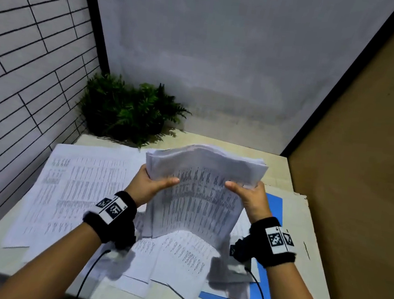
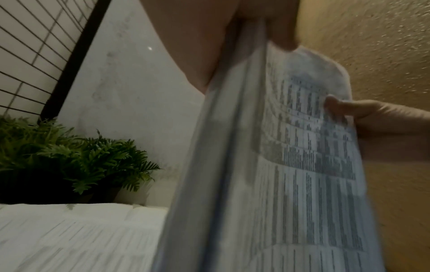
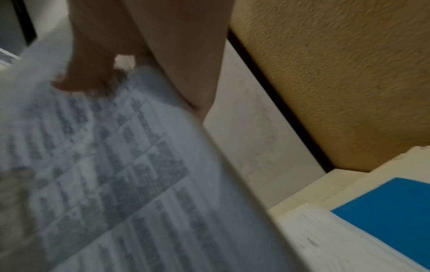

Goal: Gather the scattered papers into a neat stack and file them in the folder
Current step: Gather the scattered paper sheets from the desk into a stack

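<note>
I hold a thick bundle of printed papers (image 1: 200, 199) upright above the desk, its lower edge down among the loose sheets. My left hand (image 1: 149, 185) grips its left side, thumb on the front page. My right hand (image 1: 250, 196) grips the right side the same way. The bundle's top edge is wavy and uneven. Up close the bundle (image 2: 267, 184) fills the left wrist view, and the printed page (image 3: 104, 174) fills the right wrist view. More loose sheets (image 1: 78, 190) lie spread on the desk. A blue folder (image 1: 275, 207) lies flat, mostly under papers; its corner (image 3: 391, 211) shows at right.
A green fern plant (image 1: 127, 109) stands in the back left corner. A tiled wall (image 1: 25, 56) closes the left side, a grey panel (image 1: 226, 54) the back, a brown board (image 1: 368, 144) the right. The desk's front edge (image 1: 5, 272) is near me. Wrist cables (image 1: 88, 274) hang below my arms.
</note>
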A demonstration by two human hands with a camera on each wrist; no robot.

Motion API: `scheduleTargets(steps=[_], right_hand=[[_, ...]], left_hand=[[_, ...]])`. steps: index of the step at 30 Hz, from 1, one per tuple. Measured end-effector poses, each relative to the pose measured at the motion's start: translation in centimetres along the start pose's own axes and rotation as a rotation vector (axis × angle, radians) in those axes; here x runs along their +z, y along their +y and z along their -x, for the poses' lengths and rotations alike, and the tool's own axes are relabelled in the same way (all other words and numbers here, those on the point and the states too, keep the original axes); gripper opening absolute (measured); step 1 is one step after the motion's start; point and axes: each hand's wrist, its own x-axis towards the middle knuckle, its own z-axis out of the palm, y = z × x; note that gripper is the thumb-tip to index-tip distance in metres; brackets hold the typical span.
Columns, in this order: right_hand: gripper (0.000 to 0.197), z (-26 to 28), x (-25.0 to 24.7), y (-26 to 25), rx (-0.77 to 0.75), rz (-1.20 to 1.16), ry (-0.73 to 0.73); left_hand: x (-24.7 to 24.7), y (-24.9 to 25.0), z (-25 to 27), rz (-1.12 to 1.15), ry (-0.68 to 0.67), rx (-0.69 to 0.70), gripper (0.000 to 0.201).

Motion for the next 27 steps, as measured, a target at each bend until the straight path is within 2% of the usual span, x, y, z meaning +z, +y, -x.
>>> scheduleTargets(steps=[3,6,7,9,11,12,13,15,17,19,21,22,23,25,27], right_hand=[[0.032,0.1,0.0,-1.2,-0.101,-0.053,0.009],[0.038,0.2,-0.7,-1.5,-0.128,-0.064,-0.024],[0.046,0.2,-0.7,-1.3,-0.099,-0.037,-0.051],[0.061,0.3,-0.4,0.9,0.054,0.048,-0.080],[0.065,0.7,0.7,3.9,0.204,0.080,-0.111],[0.062,1.1,1.2,5.2,0.241,0.100,-0.114],[0.048,1.2,2.0,6.4,0.263,0.128,-0.097],[0.011,1.2,2.2,7.5,0.280,0.198,0.019],[0.032,0.9,1.8,7.2,0.282,0.261,0.103],[0.039,0.8,1.3,6.3,0.278,0.299,0.179],[0.030,0.5,0.3,5.5,0.257,0.319,0.227],[0.024,0.4,-0.1,5.2,0.269,0.316,0.240],[0.024,0.3,-0.3,5.2,0.283,0.325,0.255],[0.036,0.1,-0.7,5.5,0.324,0.360,0.275],[0.034,-0.3,-0.6,5.8,0.366,0.367,0.286]], left_hand=[[-0.1,1.0,-0.3,0.064,0.058,0.021,0.064],[-0.7,2.5,0.1,0.105,-0.034,0.079,0.064],[-0.9,2.3,0.1,0.097,-0.068,0.069,0.067],[-1.1,0.7,0.0,0.043,-0.074,-0.053,0.069],[-0.9,-2.3,-0.1,-0.051,-0.063,-0.215,0.048],[-0.7,-3.9,-0.1,-0.106,-0.060,-0.265,0.032],[-0.9,-5.5,-0.1,-0.148,-0.037,-0.309,0.019],[-1.7,-7.9,-0.2,-0.176,-0.019,-0.379,0.011],[-3.9,-9.3,-0.3,-0.264,-0.067,-0.401,0.020],[-7.7,-10.8,-0.1,-0.359,-0.055,-0.444,0.038],[-12.3,-12.1,0.7,-0.425,0.091,-0.556,0.053],[-15.0,-13.1,1.3,-0.531,0.184,-0.611,0.060],[-17.6,-14.0,2.1,-0.674,0.273,-0.675,0.068],[-21.6,-15.1,3.5,-0.894,0.414,-0.796,0.082],[-23.6,-15.0,4.4,-0.930,0.499,-0.898,0.090]])
